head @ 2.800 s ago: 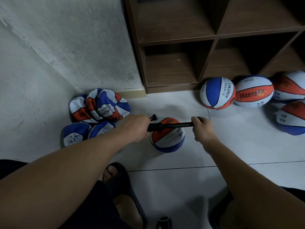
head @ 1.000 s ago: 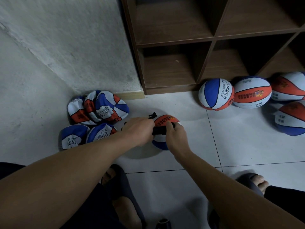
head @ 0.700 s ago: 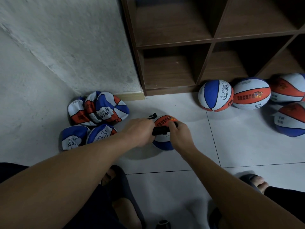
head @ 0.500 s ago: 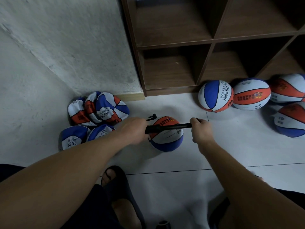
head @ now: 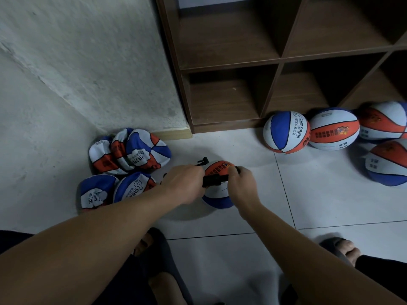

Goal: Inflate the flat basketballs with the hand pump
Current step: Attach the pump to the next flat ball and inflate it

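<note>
Both hands [head: 186,183] around pump [head: 214,180] above ball [head: 217,194]

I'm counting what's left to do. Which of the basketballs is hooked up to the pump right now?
The basketball on the floor between the left hand and right hand, under the black pump. The others lie untouched: crumpled flat ones left, round ones right.

There is a single camera, worn on the person's head, looking forward and steeply down at the floor [head: 242,249]. Both forearms reach in from 6 o'clock, close to the lens. The wall [head: 77,62] fills 10 o'clock, the wooden shelf [head: 275,60] rises at 1 o'clock, and feet in sandals [head: 163,245] sit along the bottom edge.
</note>
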Available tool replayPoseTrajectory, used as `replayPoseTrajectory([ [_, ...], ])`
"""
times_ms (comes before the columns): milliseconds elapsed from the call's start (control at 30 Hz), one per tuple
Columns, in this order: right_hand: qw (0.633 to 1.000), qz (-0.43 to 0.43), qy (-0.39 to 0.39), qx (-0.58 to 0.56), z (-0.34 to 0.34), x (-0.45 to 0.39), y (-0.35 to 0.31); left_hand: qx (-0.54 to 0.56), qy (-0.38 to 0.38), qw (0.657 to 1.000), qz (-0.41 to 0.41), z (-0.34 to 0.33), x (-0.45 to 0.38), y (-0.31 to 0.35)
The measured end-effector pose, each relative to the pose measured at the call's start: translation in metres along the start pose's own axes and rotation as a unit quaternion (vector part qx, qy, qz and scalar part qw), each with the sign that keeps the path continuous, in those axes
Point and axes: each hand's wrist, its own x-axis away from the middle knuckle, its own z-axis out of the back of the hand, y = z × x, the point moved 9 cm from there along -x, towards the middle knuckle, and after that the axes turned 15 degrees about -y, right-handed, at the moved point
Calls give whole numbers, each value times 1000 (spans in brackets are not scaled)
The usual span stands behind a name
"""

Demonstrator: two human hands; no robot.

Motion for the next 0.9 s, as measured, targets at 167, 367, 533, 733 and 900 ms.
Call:
replayPoseTrajectory([
  [167,999,3,-32,-20,-17,2,-7,2,-13,1000,-2,1,3,3],
  [367,999,7,-37,24,-14,-3,-2,-1,-16,1000,-2,2,5,2],
  [533,1000,-15,5,12,36,-8,4,18,-21,1000,9,0,3,-17],
  [733,997,-49,36,-40,68,-17,26,24,-37,999,8,-6,1,-20],
  [900,999,-16,39,-3,46,-7,10,22,-40,999,7,-2,2,-13],
])
